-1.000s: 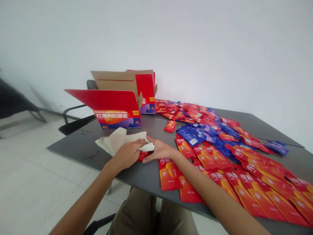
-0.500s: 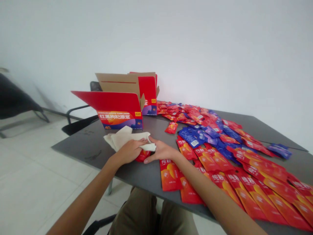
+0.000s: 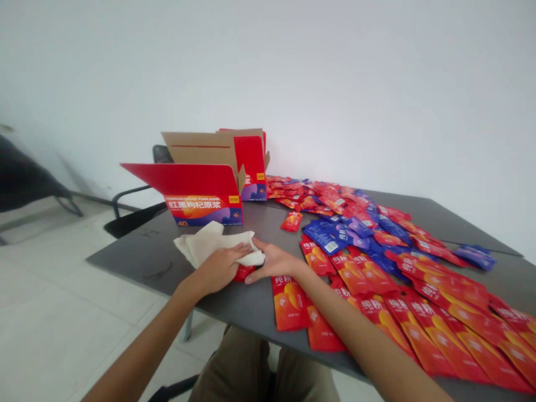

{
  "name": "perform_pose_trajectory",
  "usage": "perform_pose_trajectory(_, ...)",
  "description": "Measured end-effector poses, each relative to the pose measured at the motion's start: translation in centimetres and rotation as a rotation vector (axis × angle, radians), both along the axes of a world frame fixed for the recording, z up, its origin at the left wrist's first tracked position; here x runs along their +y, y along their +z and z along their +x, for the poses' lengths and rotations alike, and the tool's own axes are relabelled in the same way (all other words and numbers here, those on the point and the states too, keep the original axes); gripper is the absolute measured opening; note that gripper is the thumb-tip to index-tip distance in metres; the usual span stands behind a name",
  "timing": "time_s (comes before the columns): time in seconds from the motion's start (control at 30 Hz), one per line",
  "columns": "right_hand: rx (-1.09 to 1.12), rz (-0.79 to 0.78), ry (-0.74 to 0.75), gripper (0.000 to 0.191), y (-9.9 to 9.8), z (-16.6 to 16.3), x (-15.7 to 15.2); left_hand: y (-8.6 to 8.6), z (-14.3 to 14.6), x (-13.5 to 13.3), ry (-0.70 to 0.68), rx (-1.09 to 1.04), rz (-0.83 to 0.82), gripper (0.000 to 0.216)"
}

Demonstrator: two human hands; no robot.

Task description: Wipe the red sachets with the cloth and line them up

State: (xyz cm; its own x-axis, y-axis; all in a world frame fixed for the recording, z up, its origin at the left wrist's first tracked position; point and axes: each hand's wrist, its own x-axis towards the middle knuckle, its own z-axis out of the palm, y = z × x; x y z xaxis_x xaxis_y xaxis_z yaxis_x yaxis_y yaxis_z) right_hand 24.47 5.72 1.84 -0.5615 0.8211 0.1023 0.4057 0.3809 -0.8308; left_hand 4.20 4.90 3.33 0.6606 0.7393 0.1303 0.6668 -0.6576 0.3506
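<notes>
A white cloth (image 3: 205,244) lies folded over a red pouch (image 3: 243,273) near the table's front edge. My left hand (image 3: 220,269) presses on the cloth from above, fingers closed against it. From the right side, my right hand (image 3: 273,261) grips the pouch, thumb at its near edge and fingers on the far side by the cloth. Most of the pouch is hidden under cloth and hands. Beside my right wrist, a red pouch with orange fruit print (image 3: 288,304) lies flat, one of several laid in rows.
Two open red cartons (image 3: 205,209) stand behind the cloth. A small red sachet (image 3: 292,221) lies alone beyond my right hand. Blue pouches (image 3: 326,237) and a heap of red sachets (image 3: 305,195) cover the grey table's far side. A black chair (image 3: 134,220) is at the left.
My left hand has slid slightly left and down over the cloth. The right hand stays at the pouch. The whole view has shifted slightly.
</notes>
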Motion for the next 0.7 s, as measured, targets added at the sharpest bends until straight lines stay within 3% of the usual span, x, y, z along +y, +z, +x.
perform_pose_trajectory(0.13, 0.012, 0.084, 0.02, 0.095, -0.3, 0.0, 0.3, -0.2, -1.5, -2.2, 0.023, 0.01, -0.031, 0.065)
perform_pose_trajectory(0.37, 0.017, 0.02, 0.011, 0.084, -0.1, 0.1, 0.1, -0.2, 0.4, 0.5, 0.042, 0.038, 0.017, 0.061)
perform_pose_trajectory(0.57, -0.015, 0.09, 0.012, 0.101, -0.2, -0.1, 0.2, -0.4, -1.1, -2.8, 0.014, 0.043, 0.011, 0.064)
perform_pose_trajectory(0.7, -0.016, 0.05, -0.002, 0.096, -0.2, 0.0, 0.2, -0.2, -0.2, -1.3, 0.053, 0.054, 0.008, 0.062)
